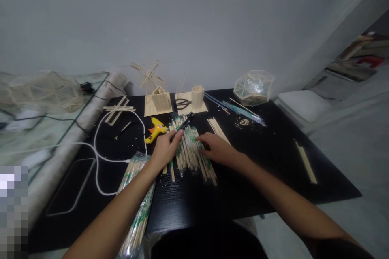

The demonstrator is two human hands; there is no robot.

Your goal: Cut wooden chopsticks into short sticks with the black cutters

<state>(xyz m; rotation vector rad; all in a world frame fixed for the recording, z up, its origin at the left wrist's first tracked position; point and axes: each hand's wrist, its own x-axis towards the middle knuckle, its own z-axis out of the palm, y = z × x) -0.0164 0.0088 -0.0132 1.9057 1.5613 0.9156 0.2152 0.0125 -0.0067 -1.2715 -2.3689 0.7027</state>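
My left hand [166, 145] is closed around a slim black tool [187, 121] that looks like a utility knife, its end pointing away from me. Below it lies a loose pile of disposable chopsticks [186, 151] in clear wrappers with green print. My right hand [212, 145] reaches over the pile's right side, fingers curled and apart, the fingertips at the wrappers. Whether it touches a single pair is hard to tell. A yellow hot glue gun [156, 130] rests just left of my left hand. Bare chopsticks [218, 130] lie beyond my right hand.
A large pack of wrapped chopsticks [136, 210] lies under my left forearm. A white cable [96, 158] loops across the black table [179, 214]. At the back stand a stick windmill [160, 99], a stick cup [197, 98], scissors [183, 104] and a geometric stick frame [254, 88].
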